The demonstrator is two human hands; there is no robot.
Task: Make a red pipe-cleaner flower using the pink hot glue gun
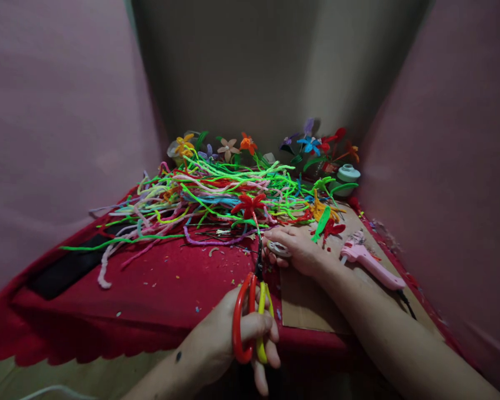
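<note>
red, fuzzy, star-shaped flower stood beyond both hands, its petals already joined at the head of a thin pale stem. other fuzzy flowers with petals opened out, such as the blue one, stood at the back, seemingly complete. less far along, by my reading: green fuzzy leaf lay loose beyond the right hand, and a big tangled pile of bright fuzzy stems covered the far part of the red cloth-covered surface, apparently unworked.

left hand was closed on the scissors with red and yellow handles; right fingers were pinched about a white ring-shaped roll, near the stem. pink glue gun lay just beyond the right forearm.

unclear: stem's lower end, lost among dark blades and fingertips; whether blades touched the stem or stood parted; what the roll carried; right fingertips, partly hidden.
</note>
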